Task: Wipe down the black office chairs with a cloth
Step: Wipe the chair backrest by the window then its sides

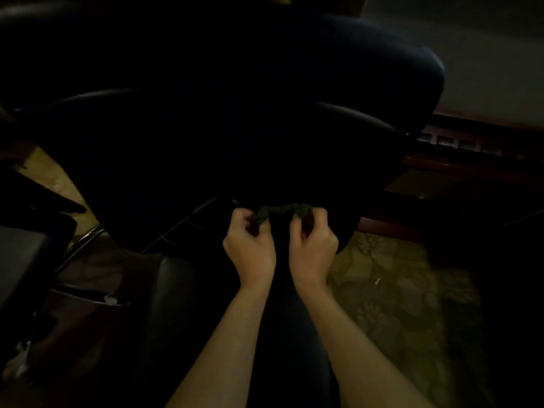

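Observation:
The scene is very dark. A large black office chair (206,113) fills the upper half of the head view, its padded back and seat towards me. At the chair's lower edge, a dark green cloth (281,212) is stretched between both hands. My left hand (250,242) grips the cloth's left end and my right hand (312,242) grips its right end, fingers curled. Most of the cloth is hidden by the fingers and the gloom.
A second black chair (17,260) with a metal base stands at the left. A dark wooden desk edge (441,169) runs along the right. Patterned carpet (397,290) lies below right, with small white scraps (110,300) on the floor at the left.

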A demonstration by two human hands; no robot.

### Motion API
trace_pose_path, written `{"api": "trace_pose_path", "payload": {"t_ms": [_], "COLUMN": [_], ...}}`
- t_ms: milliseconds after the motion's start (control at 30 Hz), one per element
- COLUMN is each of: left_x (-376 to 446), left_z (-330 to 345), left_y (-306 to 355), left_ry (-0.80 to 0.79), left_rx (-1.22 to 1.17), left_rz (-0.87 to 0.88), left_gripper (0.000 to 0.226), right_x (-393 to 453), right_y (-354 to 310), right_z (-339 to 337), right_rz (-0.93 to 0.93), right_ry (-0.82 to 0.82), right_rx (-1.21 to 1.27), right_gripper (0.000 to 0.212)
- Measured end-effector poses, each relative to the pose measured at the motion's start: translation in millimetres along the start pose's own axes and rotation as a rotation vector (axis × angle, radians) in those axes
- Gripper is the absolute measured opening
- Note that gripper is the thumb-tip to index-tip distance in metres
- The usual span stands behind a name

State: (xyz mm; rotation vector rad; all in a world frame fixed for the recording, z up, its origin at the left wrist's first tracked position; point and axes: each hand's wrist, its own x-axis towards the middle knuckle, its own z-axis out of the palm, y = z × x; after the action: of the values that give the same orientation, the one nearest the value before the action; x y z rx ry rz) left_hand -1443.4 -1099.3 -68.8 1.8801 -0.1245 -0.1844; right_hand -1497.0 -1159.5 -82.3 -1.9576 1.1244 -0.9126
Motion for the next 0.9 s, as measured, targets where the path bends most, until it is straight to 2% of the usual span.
{"api": "trace_pose_path", "payload": {"t_ms": [67,200,400,500,567,733,833,900], "left_x": [2.9,17.5,51.3,58.4,57.1,47.2,52.0,59.5], "left_z": [-6.9,-22.1,-56.3,-62.9,-63.0,-67.3,-74.5,-83.4], "left_y": [-17.4,-6.5,44.6,36.0,12.6,-53.8,-59.5,-43.6], "left_ry": [-0.029,0.010,0.108,0.091,0.080,0.058,0.035,0.052], "left_rx": [0.001,-0.078,-0.238,-0.191,-0.157,-0.014,0.008,-0.061], "left_rz": [-0.056,-0.051,0.085,0.135,0.105,-0.126,-0.117,-0.070], "left_gripper": [0.009,0.011,0.010,0.009,0.009,0.010,0.013,0.015], "right_x": [-9.3,-5.2,17.2,12.1,-0.7,-41.0,-47.4,-41.5], "right_y": [2.8,-21.6,-91.1,-93.4,-81.2,-42.9,-47.3,-65.5], "right_z": [6.2,11.9,20.7,32.9,43.9,70.0,78.7,78.6], "right_rz": [0.041,0.027,-0.041,-0.051,-0.021,0.188,0.305,0.270], "right_ry": [-0.051,-0.023,0.041,0.092,0.074,-0.116,-0.094,-0.058], "right_rx": [0.009,0.030,0.146,0.138,0.109,0.007,0.002,0.059], "right_gripper": [0.005,0.007,0.010,0.012,0.012,0.009,0.009,0.009]}}
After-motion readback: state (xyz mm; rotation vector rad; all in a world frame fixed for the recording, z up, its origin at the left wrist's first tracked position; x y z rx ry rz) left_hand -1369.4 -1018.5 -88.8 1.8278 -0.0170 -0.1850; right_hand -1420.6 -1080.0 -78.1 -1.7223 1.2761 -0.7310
